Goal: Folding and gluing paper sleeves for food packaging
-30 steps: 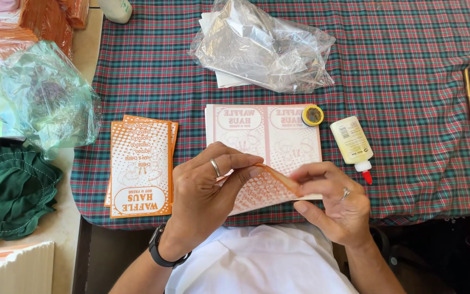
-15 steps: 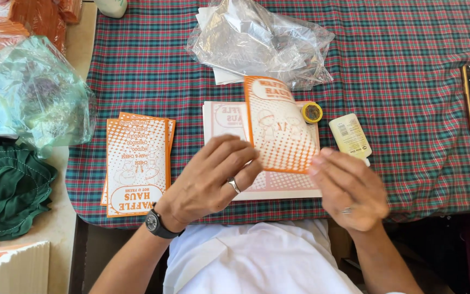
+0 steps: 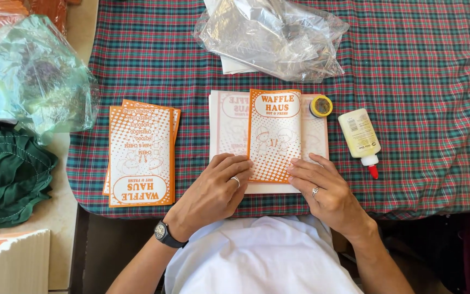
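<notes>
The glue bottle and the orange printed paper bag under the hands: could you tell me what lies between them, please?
In the head view, a small yellow tape roll sits between the orange printed bag and the glue bottle, resting on the pale sheets beneath the bag.

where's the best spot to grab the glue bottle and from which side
Probably the wide yellow body of the glue bottle, taken from above with fingers across its two long sides. It lies flat on the tablecloth, red tip toward the person, so the narrow cap gives little to hold. The right hand is nearest; the tape roll to the bottle's left sits clear of it.
</notes>
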